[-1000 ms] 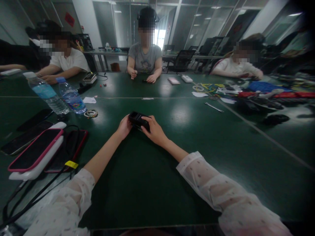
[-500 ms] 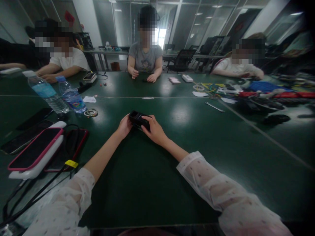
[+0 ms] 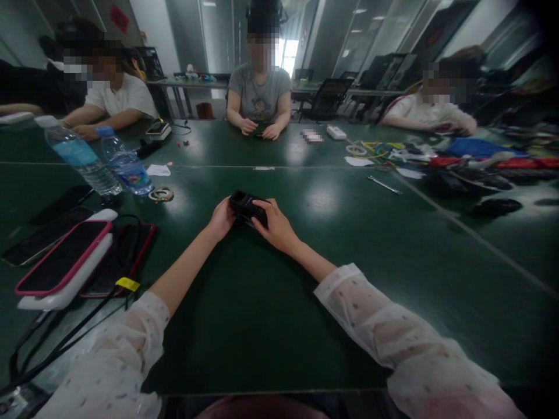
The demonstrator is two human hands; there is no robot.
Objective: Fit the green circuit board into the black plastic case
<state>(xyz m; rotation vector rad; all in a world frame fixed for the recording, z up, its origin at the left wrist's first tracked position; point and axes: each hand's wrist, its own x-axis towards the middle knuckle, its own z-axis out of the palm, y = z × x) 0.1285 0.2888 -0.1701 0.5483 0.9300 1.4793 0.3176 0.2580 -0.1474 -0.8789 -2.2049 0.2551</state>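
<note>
Both arms reach forward over the dark green table [image 3: 244,326] to one small black box-shaped device [image 3: 247,205], whose exact kind I cannot make out. It has a recessed opening at its left end and small pale markings on top. My left hand [image 3: 222,219] grips the left end, its fingers mostly hidden behind the device. My right hand [image 3: 278,226] closes over the right end, with fingers on the top and the thumb along the near side. The device is at or just above the tabletop; which one I cannot tell.
At left are two water bottles [image 3: 126,163], a tape-like ring [image 3: 161,194], a pink-edged phone [image 3: 65,259] on a white block, other phones and black cables. A wrench [image 3: 384,185] and tangled cables [image 3: 371,150] lie right. Several people sit around the table.
The view has tilted down slightly. My hands keep their hold on the black device with almost no shift. Across the table, the person's two hands have come closer together over a dark object.
</note>
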